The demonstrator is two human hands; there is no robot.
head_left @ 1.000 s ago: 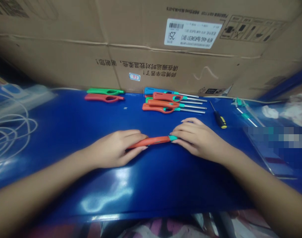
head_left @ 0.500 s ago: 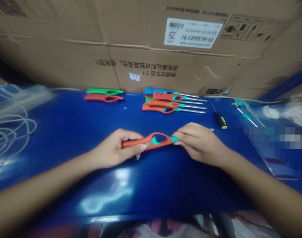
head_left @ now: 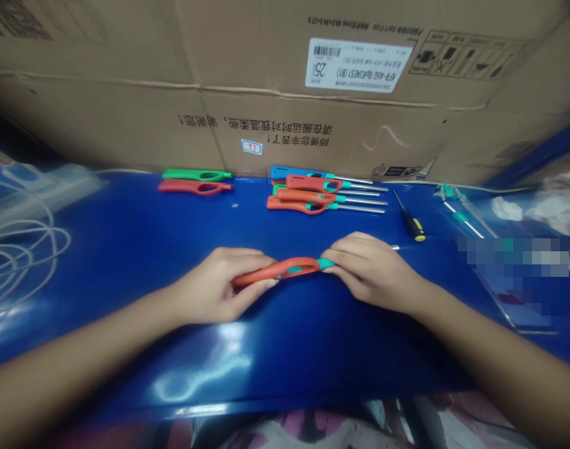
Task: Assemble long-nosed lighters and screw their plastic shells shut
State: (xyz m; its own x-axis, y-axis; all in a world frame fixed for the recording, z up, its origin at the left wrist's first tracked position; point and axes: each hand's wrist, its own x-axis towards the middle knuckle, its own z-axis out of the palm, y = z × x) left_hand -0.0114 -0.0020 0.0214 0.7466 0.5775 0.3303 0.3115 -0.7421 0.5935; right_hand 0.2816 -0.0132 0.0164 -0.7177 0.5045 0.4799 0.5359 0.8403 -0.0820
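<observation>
An orange stick lighter (head_left: 285, 270) with a teal trigger and collar lies between both my hands just above the blue table (head_left: 285, 349). My left hand (head_left: 217, 288) is closed on its handle end. My right hand (head_left: 371, 266) is closed on its teal collar end; the tip of its metal tube shows just past the knuckles. A pile of several finished lighters (head_left: 313, 192), orange and blue with metal tubes, lies at the back centre. Two lighter bodies, one green (head_left: 196, 174) and one red (head_left: 194, 186), lie at the back left.
A big cardboard box (head_left: 285, 87) walls off the back. A black and yellow screwdriver (head_left: 412, 221) lies right of the pile. Loose metal tubes with teal collars (head_left: 460, 212) lie at the right. White cable coils (head_left: 18, 249) sit at the left edge.
The lighter has been turned in my hands: half a second ago its handle loop faced the camera, now it is seen more edge-on. Both hands stay where they were.
</observation>
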